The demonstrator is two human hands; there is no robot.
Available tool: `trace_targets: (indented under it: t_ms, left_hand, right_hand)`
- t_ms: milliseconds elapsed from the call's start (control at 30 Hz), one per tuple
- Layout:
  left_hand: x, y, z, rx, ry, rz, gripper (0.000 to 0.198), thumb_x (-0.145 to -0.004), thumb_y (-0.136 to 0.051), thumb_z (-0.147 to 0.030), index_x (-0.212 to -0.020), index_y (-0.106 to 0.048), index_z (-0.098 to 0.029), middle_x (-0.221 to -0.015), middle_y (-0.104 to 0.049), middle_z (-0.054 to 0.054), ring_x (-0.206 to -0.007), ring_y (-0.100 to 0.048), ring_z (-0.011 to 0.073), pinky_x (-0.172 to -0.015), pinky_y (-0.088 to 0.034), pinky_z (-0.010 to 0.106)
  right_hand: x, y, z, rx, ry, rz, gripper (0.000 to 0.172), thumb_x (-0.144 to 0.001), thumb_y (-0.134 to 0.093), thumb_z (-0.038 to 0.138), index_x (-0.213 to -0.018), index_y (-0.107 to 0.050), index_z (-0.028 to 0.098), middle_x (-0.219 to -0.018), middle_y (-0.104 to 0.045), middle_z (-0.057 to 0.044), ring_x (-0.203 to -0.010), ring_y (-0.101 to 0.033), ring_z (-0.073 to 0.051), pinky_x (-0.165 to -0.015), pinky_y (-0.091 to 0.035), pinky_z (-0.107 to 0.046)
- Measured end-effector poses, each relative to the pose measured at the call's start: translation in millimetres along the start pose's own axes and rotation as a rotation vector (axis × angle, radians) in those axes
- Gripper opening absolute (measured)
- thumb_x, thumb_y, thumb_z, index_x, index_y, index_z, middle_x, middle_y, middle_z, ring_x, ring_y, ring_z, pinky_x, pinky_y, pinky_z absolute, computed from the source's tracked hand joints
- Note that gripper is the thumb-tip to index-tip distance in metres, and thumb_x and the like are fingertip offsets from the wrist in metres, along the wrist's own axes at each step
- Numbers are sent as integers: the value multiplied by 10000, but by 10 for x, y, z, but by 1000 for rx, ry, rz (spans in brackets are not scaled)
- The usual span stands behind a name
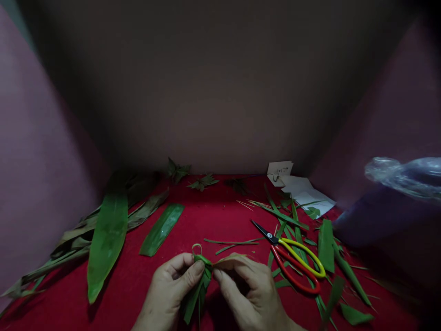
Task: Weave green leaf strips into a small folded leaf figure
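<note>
At the near middle of the table, my left hand pinches a folded green leaf bundle between thumb and forefinger. A small thin loop stands up from its top, and strips of leaf hang below the fingers. My right hand is closed, with thumb and forefinger meeting at the bundle's right edge. Whatever fine part lies between those fingertips is mostly hidden. Scissors with one red and one yellow handle lie open to the right of my right hand, blades pointing up and left.
A long broad leaf and dry leaves lie at left, beside a cut leaf piece. Leaf strips, thin sticks and white paper are spread about. Clear plastic stands at right. Walls enclose the red cloth.
</note>
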State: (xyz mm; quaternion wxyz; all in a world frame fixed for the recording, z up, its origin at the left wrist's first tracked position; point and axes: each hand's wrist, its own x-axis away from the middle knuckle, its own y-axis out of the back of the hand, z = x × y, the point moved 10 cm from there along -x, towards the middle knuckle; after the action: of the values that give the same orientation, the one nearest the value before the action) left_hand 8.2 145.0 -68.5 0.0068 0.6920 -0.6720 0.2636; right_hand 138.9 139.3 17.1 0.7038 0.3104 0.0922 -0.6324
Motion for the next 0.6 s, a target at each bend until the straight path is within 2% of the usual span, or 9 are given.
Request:
trace_targets:
  t_ms: [167,300,433,600]
  left_hand:
    - [-26,-4,59,38,39,39,246,-610,-778,-284,-604,-589,-126,-476,-505,-58,-396,-419,35,-400,-325,138]
    - [-25,-59,71,107,79,81,222,-613,-780,-253,-620,-600,-123,-480,-536,-48,-395,-451,37,-402,-349,135]
    - [-16,-127,57,151,96,125,194,-612,-781,-215,-619,-610,-123,-505,-583,-26,-421,-513,60,-431,-411,157]
    - [-17,-125,34,140,75,120,178,-618,-778,-211,-624,-621,-126,-516,-603,-20,-436,-538,70,-448,-434,166]
  right_hand:
    - [2,-64,-177,-81,-233,76,166,-827,-470,179,-710,-584,155,-605,-562,-4,-545,-514,-112,-524,-412,-203]
    - [7,-89,-226,-134,-305,98,167,-827,-470,212,-689,-547,159,-603,-515,9,-551,-477,-105,-523,-390,-203]
    - [80,-189,-355,-229,-431,174,196,-851,-455,281,-708,-516,162,-574,-482,19,-524,-456,-102,-495,-370,-207]
    - [142,-276,-441,-340,-519,214,237,-838,-480,353,-703,-500,159,-558,-482,17,-512,-451,-103,-488,-364,-216]
